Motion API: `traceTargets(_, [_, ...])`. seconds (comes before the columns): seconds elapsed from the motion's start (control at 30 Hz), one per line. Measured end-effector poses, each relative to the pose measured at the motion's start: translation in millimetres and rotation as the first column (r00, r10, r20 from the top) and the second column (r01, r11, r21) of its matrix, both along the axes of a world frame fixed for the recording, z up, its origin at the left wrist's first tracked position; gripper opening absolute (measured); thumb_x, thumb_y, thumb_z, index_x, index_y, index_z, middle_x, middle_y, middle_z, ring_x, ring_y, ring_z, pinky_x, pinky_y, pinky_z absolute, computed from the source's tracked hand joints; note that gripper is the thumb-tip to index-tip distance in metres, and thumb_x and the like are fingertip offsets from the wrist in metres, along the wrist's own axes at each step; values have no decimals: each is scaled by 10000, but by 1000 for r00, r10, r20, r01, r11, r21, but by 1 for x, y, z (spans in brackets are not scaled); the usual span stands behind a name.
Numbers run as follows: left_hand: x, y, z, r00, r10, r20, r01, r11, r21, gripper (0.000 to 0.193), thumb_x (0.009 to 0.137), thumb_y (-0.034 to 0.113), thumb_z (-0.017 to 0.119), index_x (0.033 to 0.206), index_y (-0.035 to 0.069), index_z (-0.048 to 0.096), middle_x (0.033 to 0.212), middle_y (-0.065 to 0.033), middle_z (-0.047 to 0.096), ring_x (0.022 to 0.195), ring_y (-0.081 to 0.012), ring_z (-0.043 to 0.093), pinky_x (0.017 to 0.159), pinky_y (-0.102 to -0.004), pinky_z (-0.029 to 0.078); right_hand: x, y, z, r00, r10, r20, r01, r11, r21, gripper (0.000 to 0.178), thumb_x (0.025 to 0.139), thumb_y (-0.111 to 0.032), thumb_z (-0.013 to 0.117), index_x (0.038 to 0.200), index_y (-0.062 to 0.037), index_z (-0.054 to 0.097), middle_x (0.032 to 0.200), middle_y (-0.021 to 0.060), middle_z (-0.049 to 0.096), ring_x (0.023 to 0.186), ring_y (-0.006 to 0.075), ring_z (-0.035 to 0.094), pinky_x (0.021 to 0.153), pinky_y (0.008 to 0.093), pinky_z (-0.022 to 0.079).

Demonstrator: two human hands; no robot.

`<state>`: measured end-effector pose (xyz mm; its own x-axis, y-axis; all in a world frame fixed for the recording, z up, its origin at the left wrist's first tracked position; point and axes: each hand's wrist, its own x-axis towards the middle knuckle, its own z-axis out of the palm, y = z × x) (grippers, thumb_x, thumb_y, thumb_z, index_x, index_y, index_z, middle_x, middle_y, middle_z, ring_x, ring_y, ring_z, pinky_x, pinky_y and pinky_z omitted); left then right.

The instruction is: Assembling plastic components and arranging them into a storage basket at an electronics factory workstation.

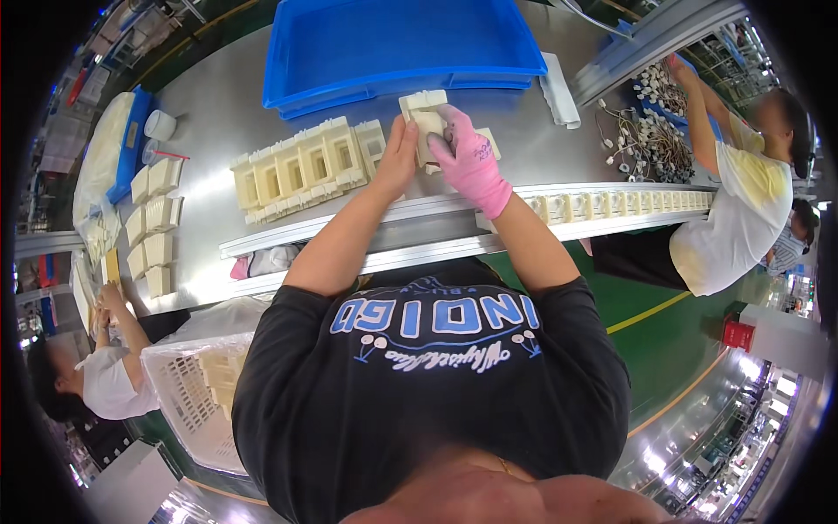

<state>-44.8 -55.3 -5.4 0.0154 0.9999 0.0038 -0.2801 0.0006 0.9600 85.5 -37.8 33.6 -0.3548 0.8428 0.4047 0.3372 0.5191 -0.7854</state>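
Near the middle of the bench, a cream plastic housing (426,120) is held between my two hands. My left hand (398,162) is bare, its fingers long and close together along the housing's left side; its thumb is hidden. A pink glove with greyish fingertips covers my right hand (477,166), which is closed round the housing from the right. Another cream piece (490,140) partly shows behind the glove. Just left of my left hand stands a row of similar cream housings (299,168) with rectangular openings, with one more housing (370,140) at its right end.
Beyond my hands sits a large blue tray (401,77). A metal rail (349,229) runs along the near edge, carrying cream pieces (628,206) on the right. Stacked cream parts (158,218) stand left. Co-workers (742,201) work at both sides; wired connectors (642,144) lie far right.
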Motion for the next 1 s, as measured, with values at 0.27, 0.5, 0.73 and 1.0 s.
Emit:
traceTargets(0.27, [0,3,-4,994,-10,104,14,999,-35,369,887,299,422,1176,79,359,1060,-74,491,956,-143,499,760,-270,450,8,-5,19,988,56,143,-82,980,181,395,792,-130,512,1156,-29,399,677,98,521,533,148,515,493,249,413])
traceTargets(0.5, [2,-2,20,958,-240,154,276,918,-286,340,834,249,498,1094,43,422,898,-99,572,777,-222,600,619,-317,508,32,2,34,1000,-4,-7,5,976,218,427,697,-107,540,1113,-37,475,1088,148,448,1000,238,466,848,334,385])
traceTargets(0.73, [-21,-13,26,720,-638,273,694,652,-305,351,789,124,544,1090,-30,450,898,-134,574,839,-250,585,741,-333,477,49,-10,58,769,563,-303,-637,639,-430,359,675,-167,584,1002,-35,519,976,109,518,945,213,490,857,334,375])
traceTargets(1.0, [-54,6,-13,-164,21,-986,489,870,-63,324,696,28,503,997,104,592,1082,-92,522,1126,-260,401,961,-463,252,39,-44,4,443,124,888,-217,976,-28,409,715,-410,515,930,-63,530,980,129,537,933,263,516,792,394,369])
